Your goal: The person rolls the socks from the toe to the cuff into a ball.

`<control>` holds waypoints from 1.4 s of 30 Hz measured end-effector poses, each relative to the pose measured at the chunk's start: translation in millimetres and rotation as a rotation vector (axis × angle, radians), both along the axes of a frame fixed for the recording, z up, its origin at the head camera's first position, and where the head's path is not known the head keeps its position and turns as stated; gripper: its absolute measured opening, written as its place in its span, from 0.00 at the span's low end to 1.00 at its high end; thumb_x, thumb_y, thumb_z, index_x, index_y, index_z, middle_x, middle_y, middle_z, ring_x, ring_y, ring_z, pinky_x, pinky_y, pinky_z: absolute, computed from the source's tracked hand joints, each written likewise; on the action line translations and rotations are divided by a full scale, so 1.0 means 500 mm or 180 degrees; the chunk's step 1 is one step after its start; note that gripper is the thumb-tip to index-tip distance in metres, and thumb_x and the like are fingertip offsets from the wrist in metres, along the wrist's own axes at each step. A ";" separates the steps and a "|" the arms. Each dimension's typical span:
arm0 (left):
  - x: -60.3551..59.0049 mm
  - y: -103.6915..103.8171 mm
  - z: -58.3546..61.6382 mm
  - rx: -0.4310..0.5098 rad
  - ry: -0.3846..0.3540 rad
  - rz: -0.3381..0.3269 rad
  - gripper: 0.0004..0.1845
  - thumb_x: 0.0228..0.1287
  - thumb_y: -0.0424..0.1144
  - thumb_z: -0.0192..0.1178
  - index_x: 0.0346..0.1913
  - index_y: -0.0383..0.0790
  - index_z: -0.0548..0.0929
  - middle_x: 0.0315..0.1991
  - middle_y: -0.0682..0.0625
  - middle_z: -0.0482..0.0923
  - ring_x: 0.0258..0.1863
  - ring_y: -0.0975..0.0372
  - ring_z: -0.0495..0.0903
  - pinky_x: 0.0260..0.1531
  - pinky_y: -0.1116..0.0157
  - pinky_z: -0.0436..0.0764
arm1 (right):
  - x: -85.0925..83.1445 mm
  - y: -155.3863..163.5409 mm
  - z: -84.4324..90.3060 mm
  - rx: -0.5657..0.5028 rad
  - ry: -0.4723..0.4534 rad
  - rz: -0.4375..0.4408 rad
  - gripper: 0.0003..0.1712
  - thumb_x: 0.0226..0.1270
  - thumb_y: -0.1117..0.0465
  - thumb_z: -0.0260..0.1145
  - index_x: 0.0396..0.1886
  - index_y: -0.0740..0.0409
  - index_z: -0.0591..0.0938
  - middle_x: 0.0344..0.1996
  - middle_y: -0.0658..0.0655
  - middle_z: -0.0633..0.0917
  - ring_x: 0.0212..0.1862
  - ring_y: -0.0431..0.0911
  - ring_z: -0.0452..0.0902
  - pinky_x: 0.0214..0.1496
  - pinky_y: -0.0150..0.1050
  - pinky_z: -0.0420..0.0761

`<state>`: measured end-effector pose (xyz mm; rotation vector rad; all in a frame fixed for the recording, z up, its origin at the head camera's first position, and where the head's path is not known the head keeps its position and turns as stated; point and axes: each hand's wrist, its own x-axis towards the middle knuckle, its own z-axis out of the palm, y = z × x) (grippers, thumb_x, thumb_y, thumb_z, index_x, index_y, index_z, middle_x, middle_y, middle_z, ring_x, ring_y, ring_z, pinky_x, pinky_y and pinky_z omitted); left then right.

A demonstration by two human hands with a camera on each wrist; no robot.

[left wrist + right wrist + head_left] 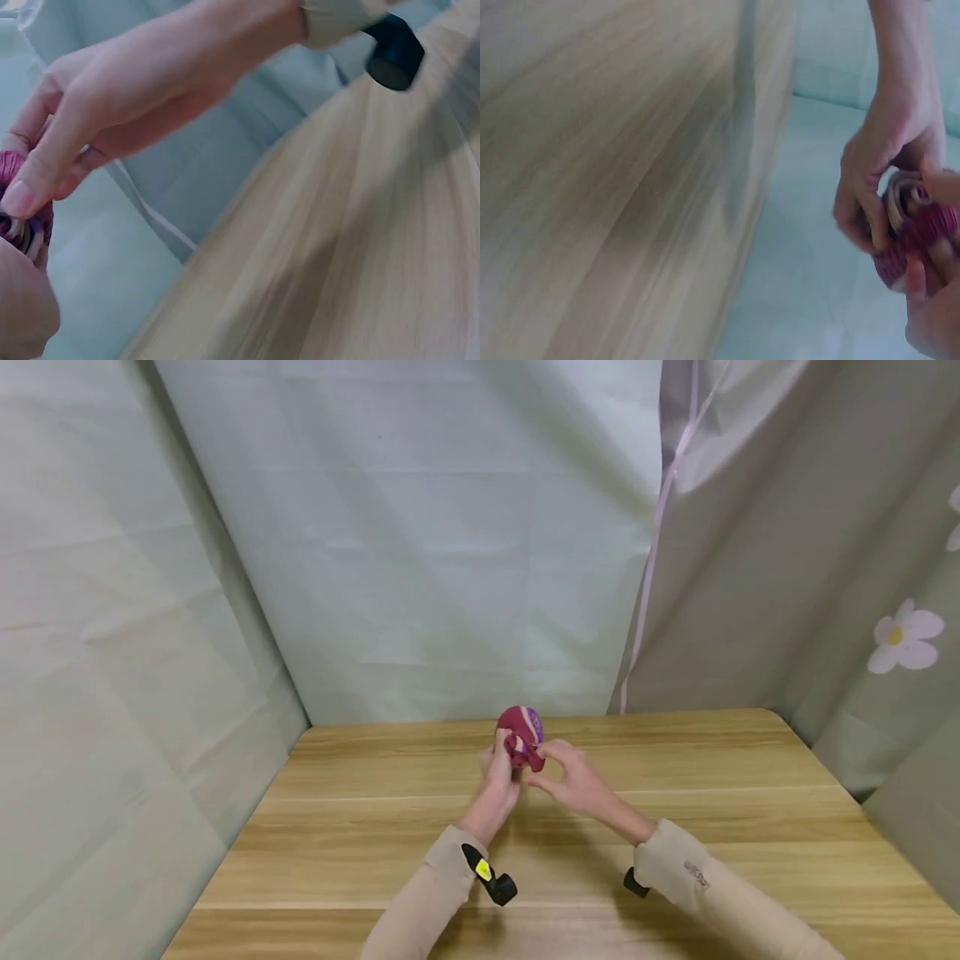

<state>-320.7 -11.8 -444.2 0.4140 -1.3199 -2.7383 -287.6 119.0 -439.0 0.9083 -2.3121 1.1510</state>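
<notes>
Both hands, left hand [501, 770] and right hand [573, 779], are pinching a soft, light rolled sock bundle [521, 737] above the table [360, 827], fingers curled on its ribbed cuff.

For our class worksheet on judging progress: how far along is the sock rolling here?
Done: the sock is already bunched into a red ball, held above the table. In hand: the left hand grips it while the right hand pinches its edge. Left: the loose edge still shows, and the ball is not set down.

Wooden table [375, 827], pale green curtain [420, 543] behind, grey curtain [810, 568] (white flower print) right
</notes>
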 end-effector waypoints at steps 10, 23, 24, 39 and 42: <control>-0.005 -0.006 0.001 0.0339 0.0206 -0.0756 0.04 0.66 0.37 0.54 0.40 0.41 0.71 0.23 0.59 0.76 0.18 0.73 0.72 0.23 0.78 0.73 | -0.026 -0.002 -0.008 -0.0809 -0.0172 -0.0639 0.11 0.53 0.68 0.73 0.24 0.55 0.77 0.23 0.51 0.80 0.32 0.39 0.73 0.40 0.41 0.77; 0.007 -0.037 -0.012 -0.0234 0.0496 -0.1380 0.15 0.67 0.38 0.56 0.54 0.39 0.72 0.38 0.55 0.79 0.33 0.70 0.79 0.41 0.72 0.80 | -0.031 0.007 0.016 -0.1149 0.0057 -0.0869 0.13 0.53 0.78 0.62 0.19 0.60 0.73 0.17 0.52 0.74 0.25 0.38 0.69 0.23 0.31 0.68; 0.006 -0.042 -0.013 -0.0447 0.0558 -0.1449 0.16 0.67 0.37 0.57 0.55 0.37 0.71 0.42 0.53 0.78 0.36 0.69 0.78 0.42 0.72 0.80 | -0.030 0.008 0.018 -0.1156 0.0080 -0.0897 0.13 0.53 0.78 0.63 0.19 0.60 0.74 0.18 0.53 0.75 0.25 0.37 0.69 0.23 0.29 0.69; 0.001 -0.051 -0.009 -0.3225 0.1103 -0.0780 0.27 0.44 0.45 0.76 0.52 0.46 0.85 0.45 0.45 0.85 0.40 0.60 0.81 0.37 0.64 0.81 | -0.012 0.016 0.030 -0.1224 -0.0313 -0.0734 0.06 0.60 0.66 0.70 0.27 0.62 0.81 0.24 0.58 0.82 0.28 0.38 0.73 0.33 0.29 0.74; 0.002 -0.036 -0.005 -0.3443 0.1031 -0.0472 0.27 0.42 0.47 0.77 0.50 0.49 0.86 0.43 0.46 0.86 0.39 0.59 0.82 0.36 0.63 0.81 | -0.004 0.015 0.036 -0.1313 -0.0085 -0.0613 0.05 0.57 0.71 0.70 0.27 0.65 0.81 0.25 0.61 0.82 0.30 0.41 0.72 0.33 0.33 0.72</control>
